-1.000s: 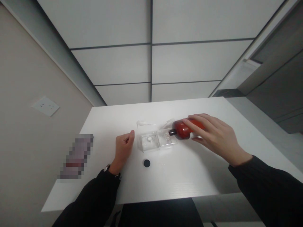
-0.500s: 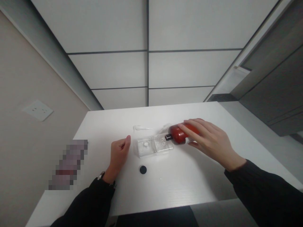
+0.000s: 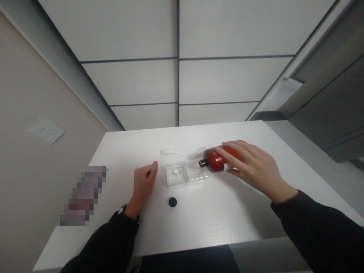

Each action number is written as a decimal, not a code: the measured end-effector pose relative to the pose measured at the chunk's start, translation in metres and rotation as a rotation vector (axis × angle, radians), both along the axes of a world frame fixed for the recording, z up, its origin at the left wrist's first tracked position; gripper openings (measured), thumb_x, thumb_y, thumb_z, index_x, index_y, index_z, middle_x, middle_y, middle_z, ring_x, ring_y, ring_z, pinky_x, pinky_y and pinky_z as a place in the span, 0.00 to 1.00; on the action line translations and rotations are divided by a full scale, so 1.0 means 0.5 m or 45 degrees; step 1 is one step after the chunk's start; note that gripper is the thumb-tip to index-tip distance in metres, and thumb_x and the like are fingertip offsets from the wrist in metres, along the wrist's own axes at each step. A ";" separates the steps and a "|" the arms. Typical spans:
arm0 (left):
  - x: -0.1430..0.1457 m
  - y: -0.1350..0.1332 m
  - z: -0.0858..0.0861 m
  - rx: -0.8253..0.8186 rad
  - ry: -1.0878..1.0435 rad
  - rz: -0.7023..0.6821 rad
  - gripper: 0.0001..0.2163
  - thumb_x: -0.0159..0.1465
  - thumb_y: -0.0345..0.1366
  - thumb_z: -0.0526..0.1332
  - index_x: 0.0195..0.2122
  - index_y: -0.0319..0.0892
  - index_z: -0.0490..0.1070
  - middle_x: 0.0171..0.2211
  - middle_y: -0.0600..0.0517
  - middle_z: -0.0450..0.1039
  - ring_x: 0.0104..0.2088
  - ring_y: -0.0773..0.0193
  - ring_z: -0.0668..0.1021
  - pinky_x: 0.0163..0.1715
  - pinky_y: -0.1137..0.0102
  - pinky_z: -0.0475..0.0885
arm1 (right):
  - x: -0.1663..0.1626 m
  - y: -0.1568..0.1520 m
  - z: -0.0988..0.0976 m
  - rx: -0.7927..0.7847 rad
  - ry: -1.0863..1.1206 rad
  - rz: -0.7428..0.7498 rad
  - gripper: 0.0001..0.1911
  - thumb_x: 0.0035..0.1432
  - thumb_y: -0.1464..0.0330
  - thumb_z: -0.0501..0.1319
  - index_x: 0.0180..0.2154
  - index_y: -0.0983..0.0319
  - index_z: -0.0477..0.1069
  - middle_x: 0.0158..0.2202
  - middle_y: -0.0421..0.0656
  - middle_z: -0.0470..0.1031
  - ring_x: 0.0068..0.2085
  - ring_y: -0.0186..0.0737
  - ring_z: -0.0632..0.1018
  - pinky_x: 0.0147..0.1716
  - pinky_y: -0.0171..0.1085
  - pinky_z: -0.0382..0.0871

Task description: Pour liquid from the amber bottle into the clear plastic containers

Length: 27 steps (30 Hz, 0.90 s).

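Note:
My right hand grips a red bottle tipped on its side, its dark open neck over the right half of a clear two-well plastic case on the white table. My left hand rests on the table just left of the case, fingers curled loosely with nothing visible in them. A small black cap lies in front of the case. A clear plastic dropper lies behind the case.
A blurred-out object sits at the table's left side by the beige wall, which has a socket plate. White panels rise behind the table; grey cabinets stand at the right.
The view shifted slightly; the bottle stays tipped over the case in my right hand. My left hand stays beside the case.

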State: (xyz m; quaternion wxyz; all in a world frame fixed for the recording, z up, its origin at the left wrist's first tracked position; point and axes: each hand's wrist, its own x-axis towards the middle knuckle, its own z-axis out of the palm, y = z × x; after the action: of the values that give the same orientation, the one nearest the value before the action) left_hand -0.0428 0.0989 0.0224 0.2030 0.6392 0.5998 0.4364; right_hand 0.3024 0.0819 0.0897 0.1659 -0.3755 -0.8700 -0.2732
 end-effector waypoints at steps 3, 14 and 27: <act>0.000 -0.001 0.000 0.002 0.000 -0.003 0.22 0.67 0.47 0.52 0.21 0.47 0.42 0.19 0.58 0.41 0.20 0.70 0.50 0.22 0.68 0.46 | 0.000 -0.001 0.001 0.008 -0.007 -0.007 0.34 0.60 0.70 0.72 0.64 0.62 0.65 0.57 0.54 0.77 0.54 0.56 0.78 0.51 0.50 0.77; 0.001 0.002 -0.002 0.012 -0.003 -0.010 0.23 0.67 0.47 0.52 0.20 0.47 0.42 0.18 0.59 0.41 0.20 0.71 0.50 0.21 0.68 0.46 | 0.001 0.000 0.003 0.025 -0.026 -0.010 0.32 0.61 0.71 0.70 0.65 0.62 0.65 0.58 0.54 0.76 0.54 0.55 0.78 0.51 0.49 0.76; 0.004 -0.003 0.003 -0.012 -0.016 -0.011 0.22 0.67 0.46 0.52 0.21 0.47 0.41 0.19 0.59 0.41 0.20 0.70 0.50 0.22 0.68 0.46 | 0.003 0.001 0.007 -0.004 0.002 0.014 0.34 0.61 0.73 0.68 0.66 0.62 0.63 0.58 0.56 0.77 0.55 0.57 0.78 0.51 0.52 0.76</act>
State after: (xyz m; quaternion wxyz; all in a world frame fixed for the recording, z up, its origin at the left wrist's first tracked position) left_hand -0.0408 0.0975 0.0242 0.2117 0.6380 0.5977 0.4369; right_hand 0.3036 0.0825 0.0934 0.1675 -0.3711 -0.8724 -0.2705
